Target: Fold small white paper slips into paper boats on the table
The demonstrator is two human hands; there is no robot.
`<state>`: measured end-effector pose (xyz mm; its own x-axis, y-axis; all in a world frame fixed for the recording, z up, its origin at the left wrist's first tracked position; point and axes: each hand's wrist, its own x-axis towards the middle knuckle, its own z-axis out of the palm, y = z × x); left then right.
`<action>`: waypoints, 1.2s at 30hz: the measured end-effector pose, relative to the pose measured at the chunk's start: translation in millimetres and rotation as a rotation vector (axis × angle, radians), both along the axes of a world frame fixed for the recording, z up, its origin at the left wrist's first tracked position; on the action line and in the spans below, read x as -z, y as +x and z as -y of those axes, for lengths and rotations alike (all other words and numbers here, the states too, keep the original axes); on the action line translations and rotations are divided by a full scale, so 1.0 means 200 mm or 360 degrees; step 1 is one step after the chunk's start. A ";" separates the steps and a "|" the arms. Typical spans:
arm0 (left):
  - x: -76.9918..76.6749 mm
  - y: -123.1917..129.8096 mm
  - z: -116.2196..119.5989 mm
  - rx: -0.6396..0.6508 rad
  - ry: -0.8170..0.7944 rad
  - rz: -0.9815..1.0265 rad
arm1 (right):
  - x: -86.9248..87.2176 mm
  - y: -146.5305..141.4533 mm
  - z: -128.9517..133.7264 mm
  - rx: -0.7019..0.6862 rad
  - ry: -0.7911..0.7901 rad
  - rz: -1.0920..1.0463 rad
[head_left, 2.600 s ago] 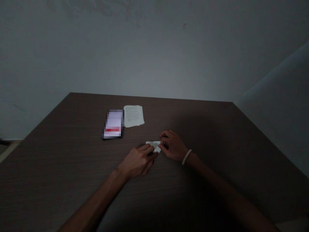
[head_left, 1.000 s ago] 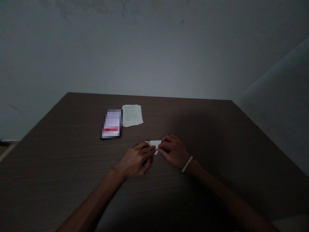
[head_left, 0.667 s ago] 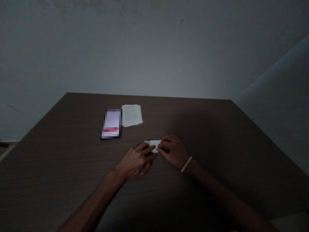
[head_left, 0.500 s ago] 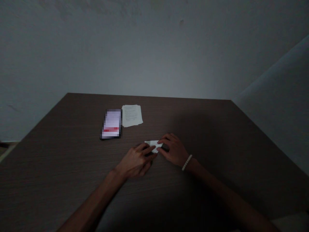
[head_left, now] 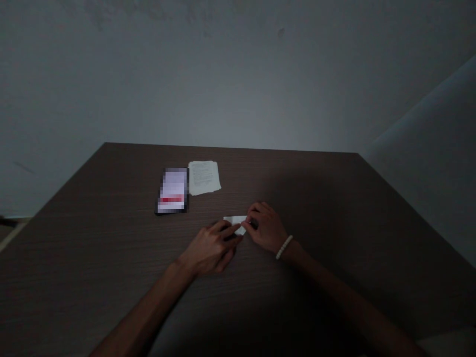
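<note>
Black-edged phone [head_left: 173, 191] seen at far left, laid flat on the brown table [head_left: 111, 198]; its screen is blurred and cannot be read. Just beside it, on the right, printed sheets [head_left: 204, 177] are stacked a little unevenly. Both are placed beyond the hands, toward the wall [head_left: 238, 94].

Next, nearer the wearer, the left hand [head_left: 210, 247] — palm down, fingers spread and partly bent, their tips laid over the left and lower part of a small white paper [head_left: 236, 219]. Whether any of it is also gripped from beneath cannot be told.

The paper is set between the two hands, its visible length running roughly left to right, across the wearer's view. The far edge is exposed; much of the near side is covered by fingers, so the full outline is hidden. Print is faintly seen on the lower right part.

At its right end the right hand [head_left: 268, 229] is met — thumb and forefinger apparently closed on the edge, the other fingers curled. The paper is reached by both hands, but more of it is covered by the left. A pale beaded bracelet [head_left: 284, 247] is worn on the right wrist.
</note>
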<state>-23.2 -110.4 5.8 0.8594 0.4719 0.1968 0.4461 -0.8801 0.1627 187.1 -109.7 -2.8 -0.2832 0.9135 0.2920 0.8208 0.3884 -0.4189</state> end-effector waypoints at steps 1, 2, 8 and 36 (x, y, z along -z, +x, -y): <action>0.00 0.00 0.00 -0.0001 0.0004 0.0007 | 0.00 0.00 0.00 0.0009 -0.0003 0.0001; 0.00 0.00 0.00 -0.0001 0.0005 0.0011 | 0.00 0.00 0.00 0.0015 -0.0006 0.0002; 0.01 0.00 0.00 -0.0005 -0.0015 -0.0014 | 0.00 -0.01 0.01 0.0035 0.0016 -0.0023; 0.00 0.00 -0.01 -0.0068 -0.0176 0.0131 | 0.00 0.01 0.11 0.0112 -0.0005 -0.0149</action>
<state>-23.6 -109.2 6.0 0.8211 0.5305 0.2105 0.4639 -0.8352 0.2953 188.9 -131.4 -2.2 -0.1900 0.9312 0.3111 0.8033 0.3297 -0.4959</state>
